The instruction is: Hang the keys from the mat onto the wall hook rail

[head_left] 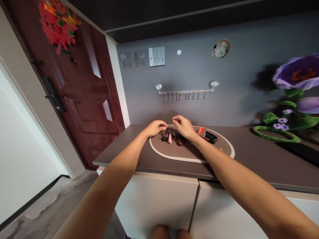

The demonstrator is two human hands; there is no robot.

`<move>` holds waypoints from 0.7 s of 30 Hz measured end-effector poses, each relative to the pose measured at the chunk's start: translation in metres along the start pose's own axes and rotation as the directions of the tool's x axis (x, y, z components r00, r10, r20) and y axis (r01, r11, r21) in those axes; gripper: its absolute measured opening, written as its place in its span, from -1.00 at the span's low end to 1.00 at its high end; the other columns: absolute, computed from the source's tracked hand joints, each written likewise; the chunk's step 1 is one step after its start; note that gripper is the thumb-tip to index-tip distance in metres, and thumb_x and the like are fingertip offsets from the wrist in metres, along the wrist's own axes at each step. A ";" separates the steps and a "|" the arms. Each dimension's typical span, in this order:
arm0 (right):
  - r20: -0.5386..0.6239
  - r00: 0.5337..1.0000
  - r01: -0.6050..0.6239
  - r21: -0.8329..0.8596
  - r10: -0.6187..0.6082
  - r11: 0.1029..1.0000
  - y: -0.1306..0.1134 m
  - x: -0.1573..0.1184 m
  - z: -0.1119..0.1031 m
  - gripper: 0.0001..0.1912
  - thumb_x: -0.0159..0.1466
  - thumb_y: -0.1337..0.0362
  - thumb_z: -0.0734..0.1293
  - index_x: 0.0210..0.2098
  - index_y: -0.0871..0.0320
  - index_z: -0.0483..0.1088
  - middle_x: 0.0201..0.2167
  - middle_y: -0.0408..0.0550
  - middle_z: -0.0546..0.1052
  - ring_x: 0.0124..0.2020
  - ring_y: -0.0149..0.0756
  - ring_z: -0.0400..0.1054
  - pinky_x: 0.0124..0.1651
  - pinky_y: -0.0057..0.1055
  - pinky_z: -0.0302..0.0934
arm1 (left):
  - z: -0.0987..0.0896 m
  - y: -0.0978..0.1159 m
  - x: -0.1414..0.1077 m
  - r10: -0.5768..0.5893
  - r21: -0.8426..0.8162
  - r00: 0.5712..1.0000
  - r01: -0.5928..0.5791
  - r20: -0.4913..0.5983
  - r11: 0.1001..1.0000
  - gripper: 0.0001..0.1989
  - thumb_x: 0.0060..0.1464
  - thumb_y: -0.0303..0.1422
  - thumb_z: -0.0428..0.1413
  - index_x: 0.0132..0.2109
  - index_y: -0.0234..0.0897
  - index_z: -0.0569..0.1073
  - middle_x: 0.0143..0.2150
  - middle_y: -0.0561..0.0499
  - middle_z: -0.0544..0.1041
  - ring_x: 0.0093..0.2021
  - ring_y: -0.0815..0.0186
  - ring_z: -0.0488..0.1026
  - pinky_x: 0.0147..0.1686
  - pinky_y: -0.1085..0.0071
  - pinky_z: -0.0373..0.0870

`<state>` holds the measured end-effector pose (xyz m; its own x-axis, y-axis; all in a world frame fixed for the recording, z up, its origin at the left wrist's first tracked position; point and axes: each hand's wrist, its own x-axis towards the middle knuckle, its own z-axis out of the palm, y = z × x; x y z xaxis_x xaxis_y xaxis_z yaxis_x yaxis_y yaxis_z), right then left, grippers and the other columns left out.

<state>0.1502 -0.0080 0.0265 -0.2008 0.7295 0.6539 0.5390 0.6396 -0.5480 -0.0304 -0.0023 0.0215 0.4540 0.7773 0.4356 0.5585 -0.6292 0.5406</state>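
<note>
"What's largest near the hands?"

"The red-brown panelled door (82, 66), out beyond the left hand (155, 128), its top cut off. Then the grey-brown countertop (251, 159), which runs past the right hand (183, 126) and out of frame."

"And the arms?"

"Both reach forward from below, angled inward, wrists bent so the hands face each other, a little apart, over the oval mat (191, 154). A clear hook rail (186, 92) is on the wall ahead of them."

"Fingers?"

"Left thumb and forefinger bend close together; whether they pinch anything, I can't tell. The right fingers curl, and I can't tell whether they hold something either."

"Beside the right wrist?"

"A black object (211, 137) and a red one (201, 130), partly covered by the arm, too blurred to name."

"The smallest?"

"The key bunch (164, 135), just below the left fingertips, its keys hard to separate; a brown fob (179, 142) below the right hand; and a pink tag (170, 138) between."
</note>
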 end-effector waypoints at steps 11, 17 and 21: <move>0.261 0.950 0.253 -0.319 -0.172 0.913 0.011 -0.002 0.011 -0.78 0.19 0.33 0.15 -0.27 0.21 0.40 -0.29 0.02 0.45 -0.27 -0.33 0.29 -0.19 -0.44 0.12 | -0.007 -0.018 -0.003 0.076 0.217 0.956 -0.141 0.283 0.966 -0.76 -0.04 -0.49 0.00 -0.20 -0.28 0.48 -0.21 -0.01 0.41 -0.20 0.35 0.35 -0.15 0.44 0.23; 0.275 0.951 0.232 -0.339 -0.140 0.912 0.012 -0.004 0.013 -0.77 0.19 0.34 0.15 -0.26 0.22 0.41 -0.28 0.03 0.46 -0.26 -0.33 0.30 -0.17 -0.44 0.12 | -0.002 -0.016 -0.005 0.028 0.145 0.961 -0.070 0.273 0.987 -0.76 -0.12 -0.53 0.05 -0.24 -0.31 0.47 -0.27 0.01 0.45 -0.25 0.38 0.37 -0.20 0.48 0.26; 0.273 0.953 0.219 -0.336 -0.128 0.916 0.012 -0.005 0.014 -0.76 0.19 0.34 0.14 -0.27 0.23 0.41 -0.27 0.03 0.47 -0.26 -0.33 0.31 -0.18 -0.45 0.12 | 0.001 -0.020 -0.005 -0.002 0.105 0.969 -0.025 0.248 0.994 -0.78 -0.13 -0.51 0.07 -0.26 -0.34 0.46 -0.31 0.01 0.46 -0.30 0.40 0.37 -0.25 0.49 0.27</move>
<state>0.1464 -0.0004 0.0097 -0.4837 0.6801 0.5509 0.7249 0.6641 -0.1833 -0.0426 0.0064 0.0079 0.6106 0.7539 0.2427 0.6170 -0.6449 0.4509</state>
